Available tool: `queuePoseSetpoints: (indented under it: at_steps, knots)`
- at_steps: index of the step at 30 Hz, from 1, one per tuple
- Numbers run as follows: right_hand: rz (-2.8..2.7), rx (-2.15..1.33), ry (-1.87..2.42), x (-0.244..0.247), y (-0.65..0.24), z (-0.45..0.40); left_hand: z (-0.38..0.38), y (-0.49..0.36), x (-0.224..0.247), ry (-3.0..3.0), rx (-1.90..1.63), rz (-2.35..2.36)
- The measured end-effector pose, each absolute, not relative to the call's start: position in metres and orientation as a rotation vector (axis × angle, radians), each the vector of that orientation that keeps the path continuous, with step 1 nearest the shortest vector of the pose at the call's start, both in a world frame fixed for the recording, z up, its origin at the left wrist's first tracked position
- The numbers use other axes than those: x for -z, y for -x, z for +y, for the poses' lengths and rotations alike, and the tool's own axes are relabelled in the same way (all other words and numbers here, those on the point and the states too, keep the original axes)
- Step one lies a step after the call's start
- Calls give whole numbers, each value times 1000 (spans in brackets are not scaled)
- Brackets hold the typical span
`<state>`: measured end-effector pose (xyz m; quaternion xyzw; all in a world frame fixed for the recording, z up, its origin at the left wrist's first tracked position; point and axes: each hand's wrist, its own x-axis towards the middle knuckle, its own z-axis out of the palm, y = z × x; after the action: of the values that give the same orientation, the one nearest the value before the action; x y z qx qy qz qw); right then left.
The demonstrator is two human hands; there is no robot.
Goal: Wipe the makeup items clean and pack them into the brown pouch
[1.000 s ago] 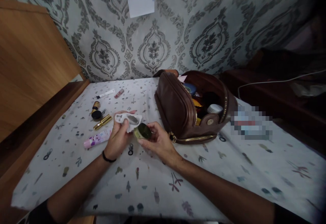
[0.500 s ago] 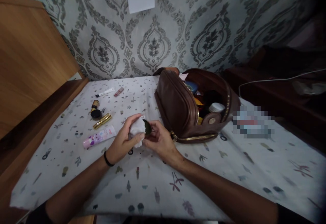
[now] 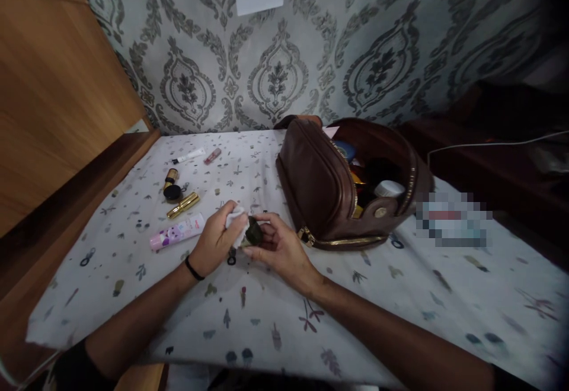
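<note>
Closed around a crumpled white cloth or tissue (image 3: 239,220), my left hand (image 3: 217,235) presses it against a small dark green container (image 3: 254,232). My right hand (image 3: 284,252) grips that container from the other side, its fingers curled around it. The container's exact kind is partly hidden by the fingers and cloth. Left of my hands lies a pink and white squeeze tube (image 3: 176,232), with a gold lipstick tube (image 3: 183,205) just behind it. To the right stands an unzipped brown makeup bag (image 3: 311,183) filled with several items.
A black round lid or jar (image 3: 172,192), a small gold and black bottle (image 3: 170,176), a thin white tube (image 3: 189,156) and a small pink tube (image 3: 212,156) lie at the back left. A blurred-out packet (image 3: 453,219) rests right of the bag. Wooden furniture (image 3: 66,65) borders the left.
The left hand's fingers have shifted over the cloth, which looks more bunched, and more of the green container shows. The whole view has moved slightly.
</note>
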<state>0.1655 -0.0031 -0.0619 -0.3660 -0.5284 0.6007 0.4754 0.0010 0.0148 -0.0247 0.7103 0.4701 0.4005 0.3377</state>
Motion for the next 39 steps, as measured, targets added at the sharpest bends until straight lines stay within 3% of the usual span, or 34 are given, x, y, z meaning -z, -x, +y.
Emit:
queuePoseSetpoints:
  at_steps: [7, 13, 18, 30, 39]
  knots:
    - [-1358, -1438, 869, 62, -164, -6, 24, 2, 33, -1663, -1153, 1298]
    - [-1237, -1431, 900, 68, -166, 1, 18, 1, 31, -1738, -952, 972]
    - [-1311, -1371, 927, 70, -168, 0, 16, 2, 32, -1771, -852, 1004]
    - [-1379, -1413, 910, 59, -168, -8, 19, 1, 29, -1711, -1043, 1117]
    - [-1335, -1482, 904, 56, -169, -7, 20, 4, 34, -1572, -943, 986]
